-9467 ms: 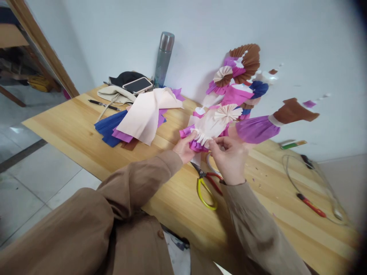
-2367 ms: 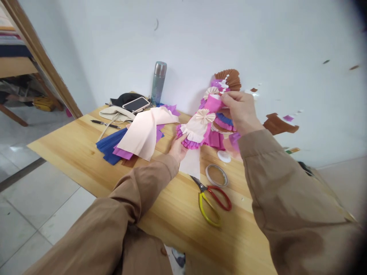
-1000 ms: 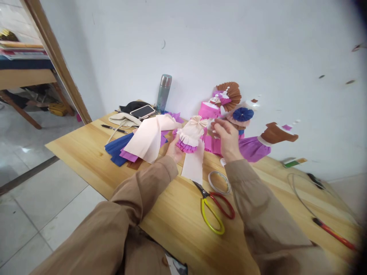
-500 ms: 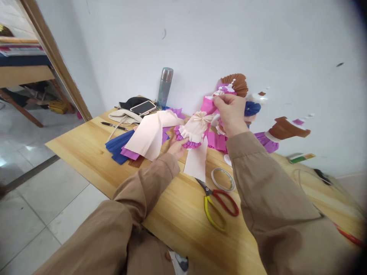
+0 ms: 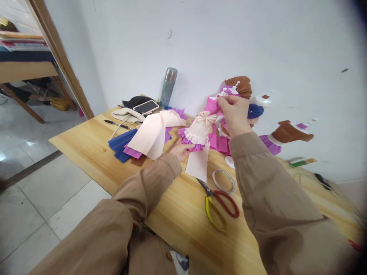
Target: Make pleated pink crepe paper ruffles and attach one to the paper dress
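A small paper dress (image 5: 200, 128) with a pink bodice, a cream skirt, a pleated cream bow and a frilled purple hem is held up above the table. My left hand (image 5: 182, 149) grips its frilled hem from below, thumb on top. At the bodice's top edge, my right hand (image 5: 235, 114) pinches it between thumb and fingers. Just beneath the dress lies a cream paper strip (image 5: 197, 164). Scissors (image 5: 213, 202) with one red and one yellow handle rest below, beside a roll of tape (image 5: 224, 180).
Left of the dress are stacked cream paper sheets (image 5: 149, 135) over blue paper (image 5: 122, 142). Behind them stand a thermos (image 5: 168, 88) and a phone (image 5: 146, 107). A pen (image 5: 117, 124) lies near the left edge. Another brown-and-purple paper dress (image 5: 288, 133) is on the wall.
The whole view has shifted slightly, so things sit a little further right. Both hands keep the same hold on the paper dress.
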{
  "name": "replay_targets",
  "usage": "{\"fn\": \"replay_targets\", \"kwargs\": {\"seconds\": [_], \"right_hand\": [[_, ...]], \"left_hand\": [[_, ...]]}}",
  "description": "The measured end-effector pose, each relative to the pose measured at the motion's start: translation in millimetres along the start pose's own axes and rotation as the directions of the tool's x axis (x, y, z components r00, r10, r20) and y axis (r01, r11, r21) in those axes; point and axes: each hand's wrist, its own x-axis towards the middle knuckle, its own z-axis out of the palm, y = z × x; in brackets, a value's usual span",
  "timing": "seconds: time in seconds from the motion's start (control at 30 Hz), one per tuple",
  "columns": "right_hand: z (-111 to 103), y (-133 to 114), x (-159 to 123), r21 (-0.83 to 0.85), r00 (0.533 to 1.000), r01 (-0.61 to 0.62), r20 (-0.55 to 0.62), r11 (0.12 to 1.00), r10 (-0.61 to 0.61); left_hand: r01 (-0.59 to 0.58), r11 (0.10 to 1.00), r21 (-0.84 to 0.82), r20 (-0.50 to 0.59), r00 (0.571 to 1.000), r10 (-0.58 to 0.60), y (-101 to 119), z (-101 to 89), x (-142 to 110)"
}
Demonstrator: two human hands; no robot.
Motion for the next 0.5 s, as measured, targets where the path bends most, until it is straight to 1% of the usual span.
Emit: {"fn": "replay_targets", "kwargs": {"seconds": [0.17,0.3,0.4,0.5], "right_hand": [[-0.7,-1.5,-2.8,0.045,1.000,-0.007,-0.007,0.999,0.007],[-4.0,0.9,-2.3,0.044,1.000,-0.011,0.003,0.999,0.011],[-5.6,1.8,-1.6,0.046,0.999,-0.027,0.024,0.999,0.026],[-5.8,3.6,-1.0,0.052,0.999,-0.043,0.032,0.998,0.041]], "left_hand": [[-0.017,1.000,0.009,-0.044,0.999,0.017,-1.2,1.3,2.7],[-0.012,1.000,-0.005,-0.074,0.997,0.012,-2.2,3.1,4.6],[0.014,0.999,-0.032,-0.072,0.997,-0.016,-0.9,3.1,4.1],[0.068,0.995,-0.078,-0.058,0.996,-0.073,4.6,-0.2,2.7]]}}
